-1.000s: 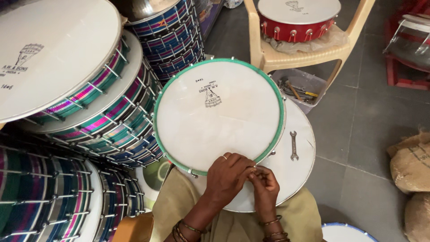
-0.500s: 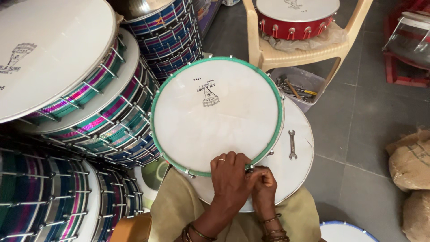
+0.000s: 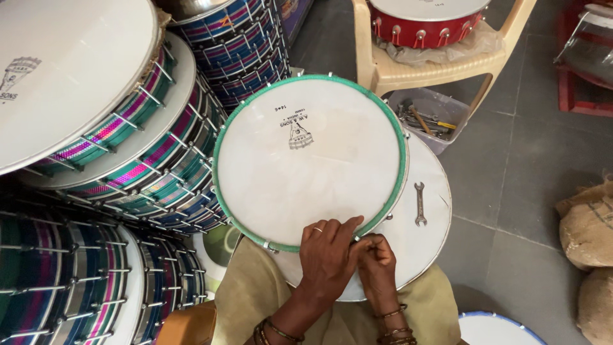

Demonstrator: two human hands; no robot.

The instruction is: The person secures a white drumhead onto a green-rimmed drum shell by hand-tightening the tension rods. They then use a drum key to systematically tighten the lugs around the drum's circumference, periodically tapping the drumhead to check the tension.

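Note:
A round drum (image 3: 306, 166) with a white skin and a green rim rests tilted on a second white drum head (image 3: 428, 249) over my lap. My left hand (image 3: 327, 259) lies flat on the near edge of the green rim, fingers spread over it. My right hand (image 3: 377, 265) is pinched at the same spot on the rim, fingertips closed on a small fitting that I cannot make out. A metal spanner (image 3: 419, 203) lies loose on the lower drum head, to the right of both hands.
Stacks of striped drums (image 3: 128, 160) crowd the left side. A beige plastic chair (image 3: 434, 64) at the back holds a red drum (image 3: 424, 22). A grey bin of tools (image 3: 431, 118) sits beneath it. Sacks (image 3: 584, 230) stand at the right on the grey tiled floor.
The green-rimmed drum has shifted slightly left. My left hand has slid over the rim and my right hand has closed in against it.

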